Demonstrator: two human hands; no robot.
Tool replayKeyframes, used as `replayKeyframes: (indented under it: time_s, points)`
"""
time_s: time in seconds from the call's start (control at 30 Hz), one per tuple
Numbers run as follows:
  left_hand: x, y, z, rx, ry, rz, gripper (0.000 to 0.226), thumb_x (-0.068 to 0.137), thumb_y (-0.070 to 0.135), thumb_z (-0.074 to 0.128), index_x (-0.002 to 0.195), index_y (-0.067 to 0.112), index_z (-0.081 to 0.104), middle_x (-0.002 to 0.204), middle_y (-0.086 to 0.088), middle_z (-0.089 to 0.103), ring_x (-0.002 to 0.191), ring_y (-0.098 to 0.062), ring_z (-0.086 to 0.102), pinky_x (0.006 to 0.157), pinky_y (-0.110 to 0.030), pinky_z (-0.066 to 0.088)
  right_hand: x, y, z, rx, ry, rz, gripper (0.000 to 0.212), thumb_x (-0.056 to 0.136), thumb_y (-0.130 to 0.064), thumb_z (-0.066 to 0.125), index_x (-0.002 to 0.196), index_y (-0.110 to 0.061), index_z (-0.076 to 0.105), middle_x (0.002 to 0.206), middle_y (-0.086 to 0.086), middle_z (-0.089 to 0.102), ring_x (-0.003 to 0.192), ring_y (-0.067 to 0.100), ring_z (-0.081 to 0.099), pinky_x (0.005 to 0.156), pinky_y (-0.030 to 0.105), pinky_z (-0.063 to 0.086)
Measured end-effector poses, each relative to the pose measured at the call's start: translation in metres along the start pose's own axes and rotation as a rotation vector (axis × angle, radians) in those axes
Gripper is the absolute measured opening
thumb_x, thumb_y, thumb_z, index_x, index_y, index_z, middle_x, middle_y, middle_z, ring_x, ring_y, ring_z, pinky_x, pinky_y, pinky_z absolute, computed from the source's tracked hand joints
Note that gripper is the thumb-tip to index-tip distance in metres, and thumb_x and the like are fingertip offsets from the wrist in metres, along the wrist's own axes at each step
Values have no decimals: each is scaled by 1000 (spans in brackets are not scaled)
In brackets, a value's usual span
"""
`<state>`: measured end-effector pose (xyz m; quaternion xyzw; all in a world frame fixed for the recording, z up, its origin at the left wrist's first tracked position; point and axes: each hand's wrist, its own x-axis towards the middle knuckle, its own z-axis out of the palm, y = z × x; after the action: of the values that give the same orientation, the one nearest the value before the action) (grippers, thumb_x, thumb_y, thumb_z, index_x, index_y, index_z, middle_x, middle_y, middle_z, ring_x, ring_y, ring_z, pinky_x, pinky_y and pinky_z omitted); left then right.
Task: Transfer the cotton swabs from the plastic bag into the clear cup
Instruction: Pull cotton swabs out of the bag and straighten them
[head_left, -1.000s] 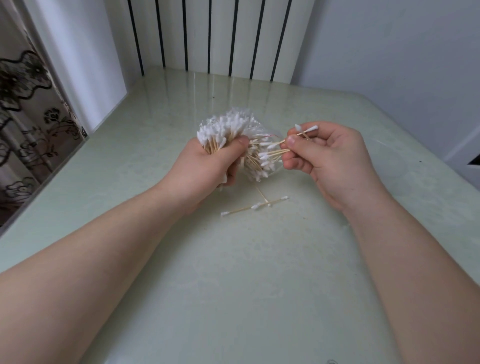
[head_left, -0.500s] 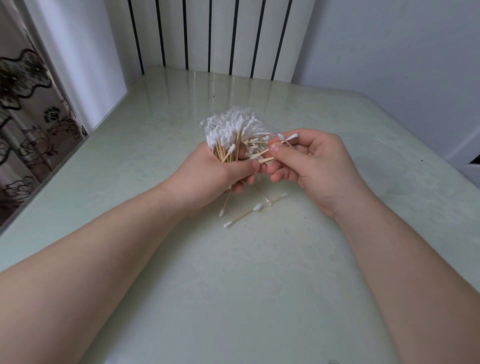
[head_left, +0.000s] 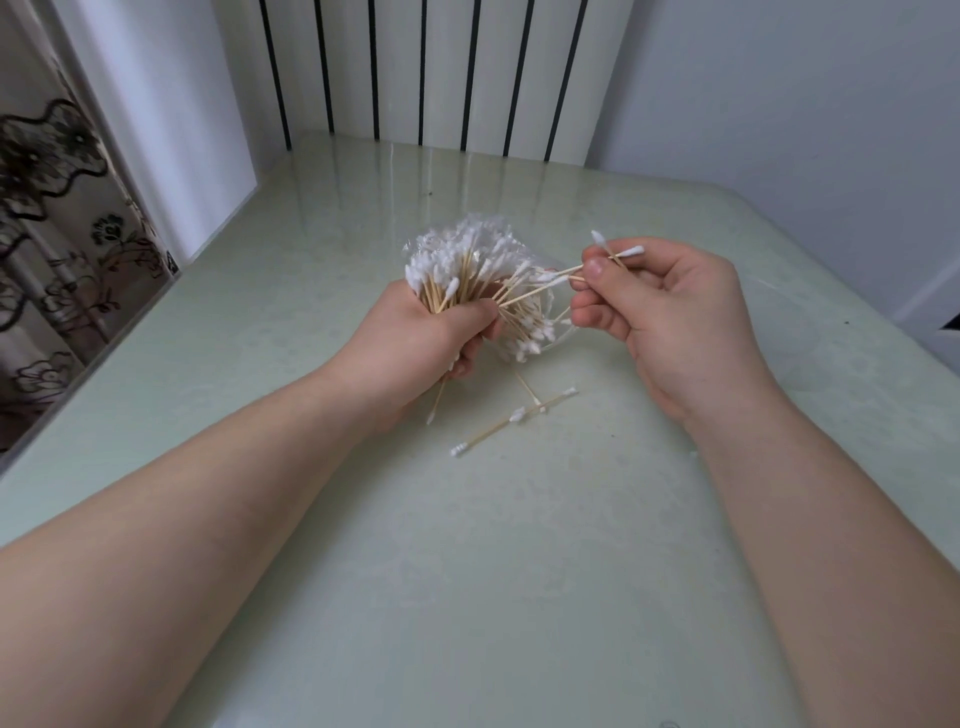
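My left hand (head_left: 415, 343) grips a thick bundle of wooden-stemmed cotton swabs (head_left: 467, 270) wrapped in a thin clear plastic bag (head_left: 540, 332), held above the middle of the pale green table (head_left: 519, 545). My right hand (head_left: 670, 317) pinches a few swabs (head_left: 613, 254) between thumb and forefinger, just right of the bundle, their stems still reaching into it. A few loose swabs (head_left: 511, 418) lie crossed on the table below the hands. No clear cup is in view.
A white radiator with dark slots (head_left: 426, 73) stands behind the table's far edge. A patterned curtain (head_left: 57, 218) hangs at the left. White walls close the right side.
My right hand closed in on the bundle, then drew back to the right with a few swabs pinched. One more swab now sticks out under my left hand.
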<state>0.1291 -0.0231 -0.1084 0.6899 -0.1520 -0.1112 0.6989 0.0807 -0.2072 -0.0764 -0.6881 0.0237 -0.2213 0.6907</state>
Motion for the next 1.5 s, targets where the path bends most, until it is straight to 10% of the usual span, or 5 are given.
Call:
replayKeyframes:
  time_s: [0.8,1.5]
  points:
    - [8,-4,-2,-147,195,-92,13,94,19,71,93,7,68,61,0,55,54,-17,52,57,-30,46,-5,5,3,-177,-131,69,9,92,4,65,87,-2,67,65,11,65,53,18,63,54,26,56]
    - [-7,2,6,175,-178,101,7,99,20,65,100,22,72,73,7,62,65,-13,54,56,-29,50,-7,8,8,-14,-210,133,8,91,7,63,89,1,67,70,10,67,56,14,65,58,21,57]
